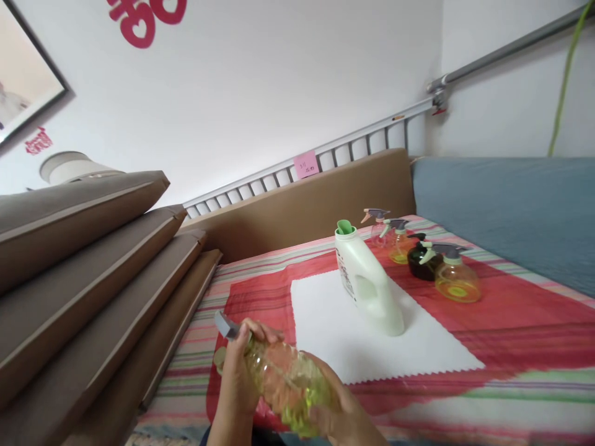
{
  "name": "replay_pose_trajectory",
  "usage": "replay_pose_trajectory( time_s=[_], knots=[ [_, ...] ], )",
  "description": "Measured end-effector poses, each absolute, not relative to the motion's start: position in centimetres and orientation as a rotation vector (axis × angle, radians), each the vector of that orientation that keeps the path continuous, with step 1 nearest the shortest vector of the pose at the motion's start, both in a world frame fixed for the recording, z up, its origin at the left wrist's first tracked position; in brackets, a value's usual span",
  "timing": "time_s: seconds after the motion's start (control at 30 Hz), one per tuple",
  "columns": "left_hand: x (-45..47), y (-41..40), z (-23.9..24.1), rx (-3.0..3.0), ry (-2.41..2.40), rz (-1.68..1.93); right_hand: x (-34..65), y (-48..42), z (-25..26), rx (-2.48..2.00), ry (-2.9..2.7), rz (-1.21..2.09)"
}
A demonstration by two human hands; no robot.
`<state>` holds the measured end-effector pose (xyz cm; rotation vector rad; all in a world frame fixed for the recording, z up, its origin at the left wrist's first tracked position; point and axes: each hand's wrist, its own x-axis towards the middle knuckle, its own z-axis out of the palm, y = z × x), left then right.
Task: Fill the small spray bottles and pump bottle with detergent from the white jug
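Yellowish spray bottle (pixel 284 379) — tilted, left grip (pixel 245 362) clasping its neck, right grip (pixel 341 402) its base.

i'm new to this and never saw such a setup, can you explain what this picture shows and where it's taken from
There is no machine here, just a person's two bare hands. The one picture comes from a camera worn on their head, looking forward and down. The left hand grips the neck of a see-through bottle of yellowish liquid, held tilted; the right hand holds its lower part. Ahead, a white jug stands on a white sheet. Beyond its right side are three spray bottles and a dark pump bottle. A striped cloth lies underneath.
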<state>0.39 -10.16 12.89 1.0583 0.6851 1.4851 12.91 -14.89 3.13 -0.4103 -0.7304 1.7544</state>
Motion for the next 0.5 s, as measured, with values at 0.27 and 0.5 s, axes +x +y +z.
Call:
replay_pose_trajectory(
  time_s=[0.27, 0.5],
  knots=[
    [0.8, -11.0, 13.6, 1.073, 0.579, 1.463, 14.2, -15.9, 6.5, -0.16, -0.774, 2.102],
    [1.1, -10.9, 13.9, 1.084, 0.717, 1.557, 13.9, -16.0, 4.0, -0.49, -0.725, 1.937]
  ],
)
